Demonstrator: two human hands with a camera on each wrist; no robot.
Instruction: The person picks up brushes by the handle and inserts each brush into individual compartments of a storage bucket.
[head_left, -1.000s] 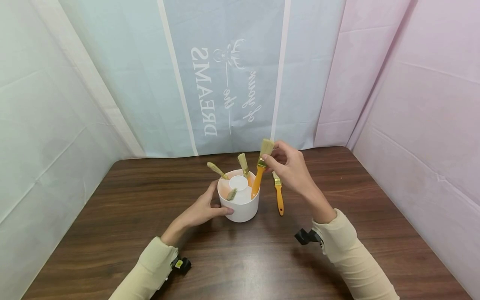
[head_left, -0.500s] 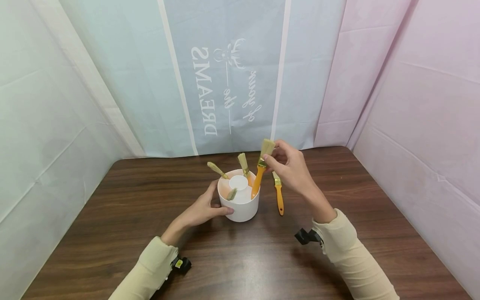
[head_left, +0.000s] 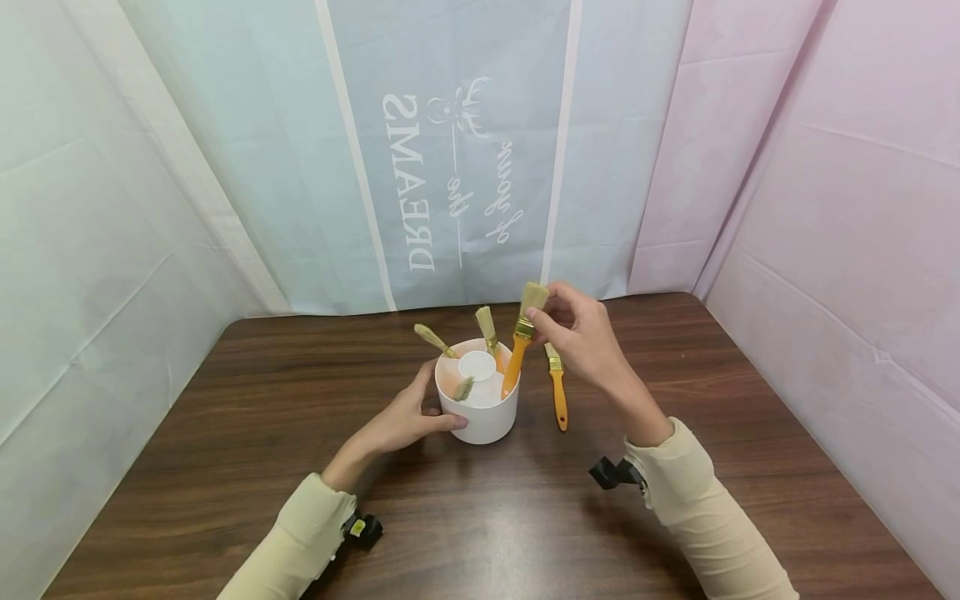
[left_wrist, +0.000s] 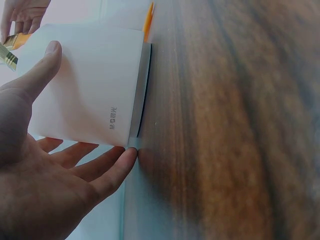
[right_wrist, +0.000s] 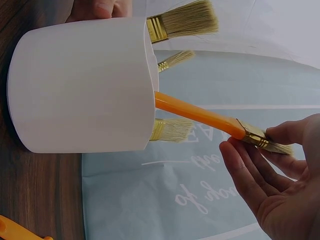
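Observation:
A white round holder (head_left: 483,423) with a raised inner ring stands on the table. My left hand (head_left: 401,417) grips its left side, thumb on the near wall and fingers around behind, as the left wrist view also shows. My right hand (head_left: 581,333) pinches a paintbrush (head_left: 516,358) by its bristle end, near the gold ferrule; its orange handle slants down with its tip inside the holder's right rim. Three other brushes stand in the holder: one leaning left (head_left: 433,339), one at the back (head_left: 487,327), one at the front (head_left: 464,389) whose handle is hidden.
Another orange-handled brush (head_left: 559,398) lies on the brown wooden table (head_left: 480,517), right of the holder, under the right hand. A blue cloth with white lettering (head_left: 480,167) hangs behind the table's back edge. Pale cloth walls (head_left: 847,250) stand at both sides.
The brush in my right hand has sunk very slightly, its bristle end now a little lower. My left hand and the holder stay in place.

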